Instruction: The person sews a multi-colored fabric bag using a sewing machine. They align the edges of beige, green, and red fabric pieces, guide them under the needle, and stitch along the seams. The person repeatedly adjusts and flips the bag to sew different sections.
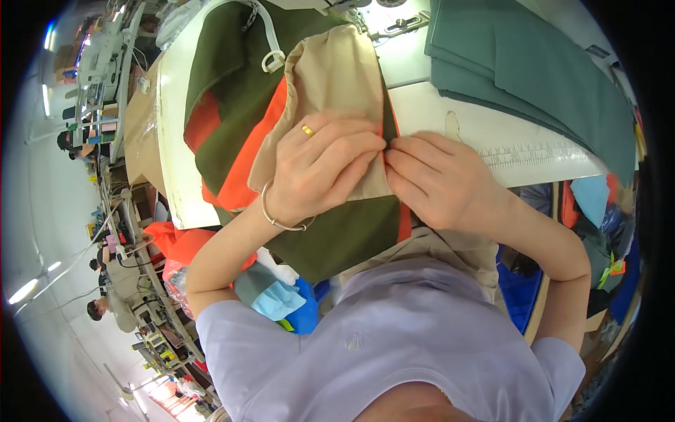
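A sewn fabric piece with olive green, orange and beige panels (337, 77) lies over the white sewing table (415, 112) and hangs off its front edge. My left hand (323, 158), with a ring and a bangle, rests on the beige panel, its fingertips pinching the seam edge. Right beside it, my right hand (439, 176) pinches the same edge, where the orange strip runs. The fingertips of both hands nearly touch. A white cord with a ring-shaped end (273, 60) lies on the olive part.
Folded dark green fabric (520, 77) is stacked at the table's right. Metal sewing machine parts (397, 27) stand at the far edge. A printed ruler scale (534, 155) runs along the front right. Orange cloth (176, 243) hangs at the left; other people and machines are farther left.
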`<state>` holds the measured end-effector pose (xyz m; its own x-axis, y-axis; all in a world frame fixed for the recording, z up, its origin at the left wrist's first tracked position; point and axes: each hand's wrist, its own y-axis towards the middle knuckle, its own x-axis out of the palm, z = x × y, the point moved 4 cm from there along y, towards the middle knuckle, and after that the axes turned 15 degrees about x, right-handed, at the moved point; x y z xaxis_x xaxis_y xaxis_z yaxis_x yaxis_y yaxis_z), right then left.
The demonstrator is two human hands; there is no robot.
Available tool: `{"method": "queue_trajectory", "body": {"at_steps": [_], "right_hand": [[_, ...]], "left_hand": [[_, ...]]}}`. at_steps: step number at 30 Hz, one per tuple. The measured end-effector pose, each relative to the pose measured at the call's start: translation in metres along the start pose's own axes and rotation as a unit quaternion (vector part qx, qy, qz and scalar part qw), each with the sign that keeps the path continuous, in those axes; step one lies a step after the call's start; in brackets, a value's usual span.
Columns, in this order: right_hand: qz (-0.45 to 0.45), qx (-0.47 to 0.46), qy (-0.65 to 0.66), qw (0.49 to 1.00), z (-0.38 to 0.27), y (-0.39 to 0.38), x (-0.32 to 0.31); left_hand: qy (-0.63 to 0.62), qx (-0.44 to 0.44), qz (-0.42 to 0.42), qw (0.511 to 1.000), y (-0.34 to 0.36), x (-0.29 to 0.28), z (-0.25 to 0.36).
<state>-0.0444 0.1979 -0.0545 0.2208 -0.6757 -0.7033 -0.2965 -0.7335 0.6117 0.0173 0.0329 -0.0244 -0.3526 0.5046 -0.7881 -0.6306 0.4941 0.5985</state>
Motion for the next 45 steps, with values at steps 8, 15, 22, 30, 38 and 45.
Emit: {"method": "queue_trajectory", "body": {"at_steps": [8,15,22,30,38,45], "right_hand": [[0.005,-0.072,-0.042,0.997,-0.001,-0.005,-0.002],[0.001,-0.072,-0.041,0.997,0.0,-0.002,-0.004],[-0.048,-0.085,-0.024,0.995,0.0,-0.001,-0.012],[-0.127,-0.146,-0.075,0.978,-0.002,0.007,-0.014],[-0.13,-0.136,-0.037,0.981,0.018,0.025,-0.007],[-0.087,-0.123,-0.035,0.988,0.047,0.045,0.002]], "left_hand": [[-0.001,-0.056,-0.093,0.994,-0.005,0.009,-0.009],[0.01,-0.022,-0.115,0.993,-0.005,0.006,-0.011],[0.016,-0.002,-0.118,0.993,-0.008,0.01,-0.013],[-0.003,0.033,-0.123,0.992,-0.008,0.005,-0.025],[0.002,0.035,-0.137,0.99,-0.003,0.007,-0.048],[-0.006,0.029,-0.112,0.993,0.011,0.008,-0.086]]}}
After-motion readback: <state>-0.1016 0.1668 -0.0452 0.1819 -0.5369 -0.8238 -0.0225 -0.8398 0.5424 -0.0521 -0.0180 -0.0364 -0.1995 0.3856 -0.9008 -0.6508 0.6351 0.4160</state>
